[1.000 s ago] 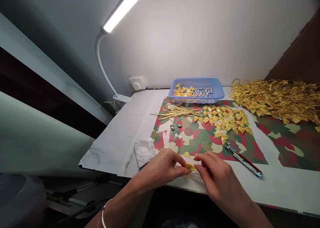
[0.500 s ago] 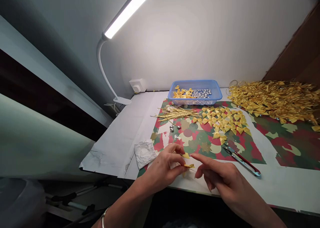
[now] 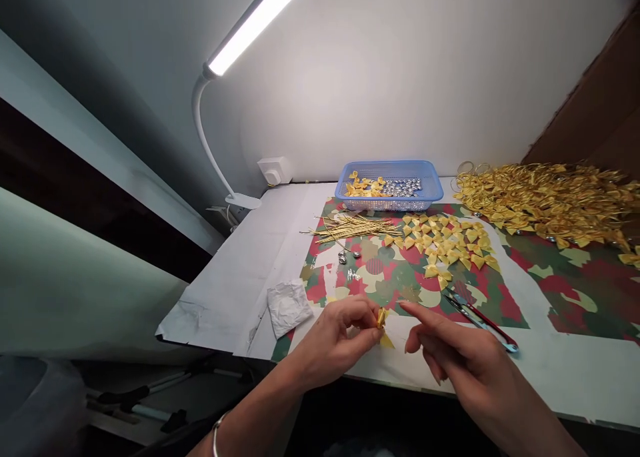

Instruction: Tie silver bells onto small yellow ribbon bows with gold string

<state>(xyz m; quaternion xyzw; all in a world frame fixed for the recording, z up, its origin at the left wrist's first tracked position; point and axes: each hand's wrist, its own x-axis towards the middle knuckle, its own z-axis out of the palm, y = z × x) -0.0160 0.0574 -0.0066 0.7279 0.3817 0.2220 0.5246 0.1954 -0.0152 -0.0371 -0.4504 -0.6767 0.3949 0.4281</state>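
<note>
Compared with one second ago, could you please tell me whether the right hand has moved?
Yes, the right hand has shifted right, closer in view to the stationary red-handled snips.

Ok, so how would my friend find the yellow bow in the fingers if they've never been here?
Start at the white table and go to its near edge, in front of the patterned sheet. There the left hand pinches a yellow bow. Being held sets it apart: the bows farther back lie loose on the sheet.
</note>
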